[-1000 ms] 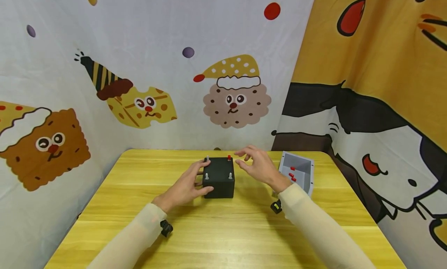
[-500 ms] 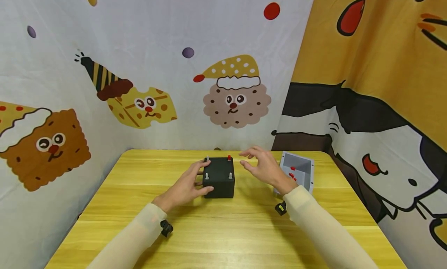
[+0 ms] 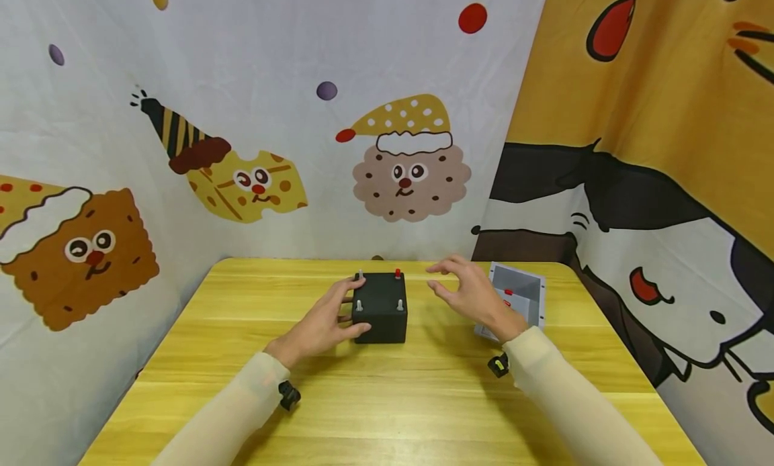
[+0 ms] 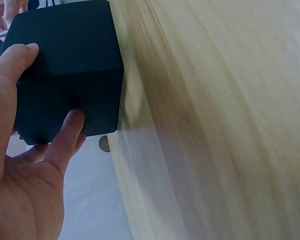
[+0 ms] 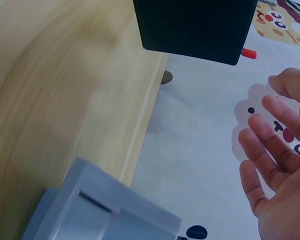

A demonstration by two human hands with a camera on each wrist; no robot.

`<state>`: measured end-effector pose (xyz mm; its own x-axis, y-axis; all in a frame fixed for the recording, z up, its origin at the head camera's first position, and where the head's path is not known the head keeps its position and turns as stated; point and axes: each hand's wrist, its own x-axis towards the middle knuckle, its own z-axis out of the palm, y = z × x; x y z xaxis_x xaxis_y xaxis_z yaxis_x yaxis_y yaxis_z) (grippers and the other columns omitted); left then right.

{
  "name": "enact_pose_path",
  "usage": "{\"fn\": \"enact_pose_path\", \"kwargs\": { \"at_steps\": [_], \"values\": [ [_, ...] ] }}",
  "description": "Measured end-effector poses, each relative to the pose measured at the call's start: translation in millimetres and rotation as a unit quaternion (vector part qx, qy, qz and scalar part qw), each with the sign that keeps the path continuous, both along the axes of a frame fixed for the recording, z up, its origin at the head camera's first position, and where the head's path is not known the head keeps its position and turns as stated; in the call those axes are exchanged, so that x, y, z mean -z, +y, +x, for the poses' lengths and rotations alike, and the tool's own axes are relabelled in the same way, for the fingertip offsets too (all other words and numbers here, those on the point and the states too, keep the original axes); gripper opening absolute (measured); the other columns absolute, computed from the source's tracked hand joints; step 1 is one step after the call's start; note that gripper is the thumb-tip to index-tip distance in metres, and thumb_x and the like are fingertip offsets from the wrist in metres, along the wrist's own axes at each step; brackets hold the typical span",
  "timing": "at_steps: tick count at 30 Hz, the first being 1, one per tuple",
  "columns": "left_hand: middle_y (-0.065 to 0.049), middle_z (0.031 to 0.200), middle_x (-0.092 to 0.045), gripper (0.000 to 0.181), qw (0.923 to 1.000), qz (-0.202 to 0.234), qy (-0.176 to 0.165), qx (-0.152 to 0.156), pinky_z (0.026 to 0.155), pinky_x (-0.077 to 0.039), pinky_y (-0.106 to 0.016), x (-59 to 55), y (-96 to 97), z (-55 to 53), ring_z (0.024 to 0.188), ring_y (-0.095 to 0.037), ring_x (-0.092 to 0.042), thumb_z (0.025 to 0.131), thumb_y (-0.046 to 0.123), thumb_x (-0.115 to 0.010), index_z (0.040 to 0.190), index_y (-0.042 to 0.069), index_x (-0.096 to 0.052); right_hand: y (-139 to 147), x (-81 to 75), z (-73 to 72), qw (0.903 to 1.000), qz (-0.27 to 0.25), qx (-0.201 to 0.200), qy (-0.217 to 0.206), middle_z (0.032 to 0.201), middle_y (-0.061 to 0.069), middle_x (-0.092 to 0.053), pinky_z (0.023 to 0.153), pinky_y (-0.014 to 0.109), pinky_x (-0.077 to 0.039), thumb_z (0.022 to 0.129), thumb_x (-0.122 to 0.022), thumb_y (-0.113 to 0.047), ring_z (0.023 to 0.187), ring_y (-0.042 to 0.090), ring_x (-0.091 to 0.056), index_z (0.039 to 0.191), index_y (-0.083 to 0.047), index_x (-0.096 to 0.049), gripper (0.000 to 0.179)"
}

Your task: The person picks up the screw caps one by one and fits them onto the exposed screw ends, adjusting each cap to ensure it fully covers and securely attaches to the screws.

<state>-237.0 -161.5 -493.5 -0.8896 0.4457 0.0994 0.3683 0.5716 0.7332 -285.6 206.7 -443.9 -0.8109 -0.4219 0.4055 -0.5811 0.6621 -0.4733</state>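
A black box (image 3: pixel 379 321) sits on the table, with metal posts standing at its top corners. The far right post bears a red cap (image 3: pixel 398 273); the near left post (image 3: pixel 359 305) and near right post (image 3: pixel 400 305) are bare. My left hand (image 3: pixel 317 328) grips the box from its left, thumb on the near side and fingers along the left side and top edge. In the left wrist view, that thumb and those fingers press on the box. To the right of the box, my right hand (image 3: pixel 474 295) hovers with fingers spread and nothing held.
A grey open container (image 3: pixel 541 301) stands right of my right hand, which partly covers it. Small red caps (image 3: pixel 509 292) lie inside. Past the wooden table's (image 3: pixel 387 399) far edge hangs a printed curtain (image 3: pixel 387 238).
My right hand has moved right, away from the red-capped post and toward the grey container. My left hand and the black box stay in place.
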Motion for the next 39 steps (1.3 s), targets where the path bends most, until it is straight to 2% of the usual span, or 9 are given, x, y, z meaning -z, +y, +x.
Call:
{"fn": "enact_pose_path", "kwargs": {
  "at_steps": [5,13,20,30,35,39],
  "values": [
    [-0.015,0.194,-0.023,0.099,1.0,0.005,-0.001,0.002,0.12,-0.066,-0.047,-0.6,0.9,0.9,0.16,-0.041,-0.06,0.109,0.047,-0.085,0.186,0.033,-0.025,8.7,0.3,2.5,0.9999,0.002,0.015,-0.005,0.134,0.007,-0.08,0.107,0.06,-0.069,0.107,-0.09,-0.023,0.125,0.035,-0.078,0.131,-0.016,-0.086,0.026],
    [-0.014,0.193,-0.025,0.099,1.0,0.005,0.004,0.003,0.118,-0.067,-0.045,-3.1,2.9,1.0,0.16,-0.041,-0.061,0.109,0.041,-0.087,0.186,0.029,-0.027,19.3,0.7,6.3,0.9993,0.005,0.022,0.028,0.132,0.01,-0.08,0.105,0.064,-0.069,0.106,-0.09,-0.019,0.121,0.037,-0.079,0.13,-0.014,-0.087,0.025],
    [-0.014,0.193,-0.026,0.098,1.0,0.008,-0.001,0.001,0.118,-0.067,-0.045,-2.4,2.4,2.0,0.16,-0.041,-0.06,0.109,0.042,-0.086,0.186,0.031,-0.026,27.9,3.9,5.8,0.9988,0.01,0.027,0.04,0.129,0.01,-0.081,0.103,0.066,-0.066,0.106,-0.09,-0.019,0.12,0.04,-0.077,0.129,-0.014,-0.087,0.024],
    [-0.013,0.193,-0.025,0.098,1.0,0.009,-0.001,0.002,0.118,-0.067,-0.044,-3.1,2.5,1.8,0.16,-0.041,-0.061,0.109,0.042,-0.086,0.186,0.032,-0.025,41.7,4.2,9.9,0.9986,0.015,0.046,0.021,0.13,0.011,-0.079,0.097,0.06,-0.067,0.107,-0.088,-0.022,0.117,0.039,-0.076,0.132,-0.011,-0.086,0.026],
    [-0.013,0.193,-0.025,0.099,1.0,0.008,-0.002,0.002,0.119,-0.067,-0.044,-2.7,2.4,1.2,0.16,-0.041,-0.061,0.109,0.043,-0.086,0.186,0.032,-0.025,47.6,4.9,11.9,0.9977,0.019,0.06,0.028,0.13,0.011,-0.08,0.085,0.05,-0.063,0.107,-0.089,-0.021,0.103,0.032,-0.073,0.13,-0.012,-0.087,0.025],
    [-0.014,0.193,-0.025,0.098,0.9999,0.01,-0.003,0.002,0.118,-0.067,-0.045,-1.1,1.9,1.1,0.159,-0.042,-0.061,0.109,0.043,-0.085,0.186,0.032,-0.025,53.1,6.2,12.4,0.9972,0.024,0.067,0.025,0.131,0.011,-0.079,0.084,0.047,-0.06,0.108,-0.088,-0.022,0.104,0.033,-0.074,0.13,-0.014,-0.087,0.024]
  ]
}}
